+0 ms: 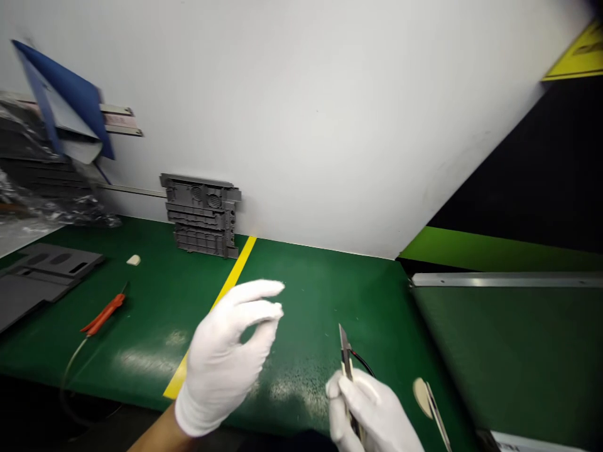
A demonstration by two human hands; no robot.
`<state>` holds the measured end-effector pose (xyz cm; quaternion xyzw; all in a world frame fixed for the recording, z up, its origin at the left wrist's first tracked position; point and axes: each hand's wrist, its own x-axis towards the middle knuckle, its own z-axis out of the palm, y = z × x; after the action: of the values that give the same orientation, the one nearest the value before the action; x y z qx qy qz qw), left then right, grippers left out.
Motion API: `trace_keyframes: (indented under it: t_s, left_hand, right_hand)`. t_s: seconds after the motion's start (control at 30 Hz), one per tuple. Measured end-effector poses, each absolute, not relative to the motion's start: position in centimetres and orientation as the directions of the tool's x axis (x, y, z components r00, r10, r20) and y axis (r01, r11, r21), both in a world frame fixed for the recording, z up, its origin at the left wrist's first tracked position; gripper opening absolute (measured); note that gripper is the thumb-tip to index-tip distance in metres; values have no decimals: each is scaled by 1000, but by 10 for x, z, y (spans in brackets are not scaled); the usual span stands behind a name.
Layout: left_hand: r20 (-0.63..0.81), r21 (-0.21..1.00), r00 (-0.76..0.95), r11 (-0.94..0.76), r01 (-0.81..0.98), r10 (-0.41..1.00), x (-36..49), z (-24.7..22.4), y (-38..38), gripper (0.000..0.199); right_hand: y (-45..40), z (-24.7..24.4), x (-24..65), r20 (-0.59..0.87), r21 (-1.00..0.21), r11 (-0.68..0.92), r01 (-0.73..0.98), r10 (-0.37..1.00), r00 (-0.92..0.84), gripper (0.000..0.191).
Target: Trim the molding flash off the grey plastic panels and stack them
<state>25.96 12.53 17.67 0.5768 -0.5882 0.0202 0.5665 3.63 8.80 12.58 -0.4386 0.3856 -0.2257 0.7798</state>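
My left hand (230,351), in a white glove, hovers over the green bench (301,270) beside the yellow tape line. Its thumb and a finger meet in a pinch; whatever may lie between the tips is too small to make out. Lower right, my right hand (372,408), also gloved, is closed round a utility knife (345,345) whose pointed blade is directed up and away from me. A thin black cable (362,362) shows just behind the knife. Close to the right hand lie tweezers (438,417) and a pale rounded piece (422,397).
A grey moulded plastic panel (202,216) leans against the white wall. Further left are an orange-handled tool (106,314) with a cord, a small pale piece (134,260), a flat grey panel (42,276) and plastic-wrapped parts (51,182). A metal-edged green conveyor belt (518,351) borders the right.
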Motion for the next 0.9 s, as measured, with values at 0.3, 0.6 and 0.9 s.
trace_keyframes:
  t_s: [0.3, 0.6, 0.9]
  left_hand:
    - [494, 785, 409, 191, -590, -767, 269, 142, 120, 13]
    - [-13, 957, 267, -90, -276, -964, 273, 129, 113, 30]
    - [-235, 961, 124, -249, -117, -964, 247, 123, 105, 16]
  right_hand:
    - [84, 132, 45, -333, -824, 548, 147, -677, 656, 45]
    - [74, 125, 53, -438, -895, 410, -175, -734, 520, 45]
    - [73, 116, 54, -51, -876, -160, -456, -908, 416, 36]
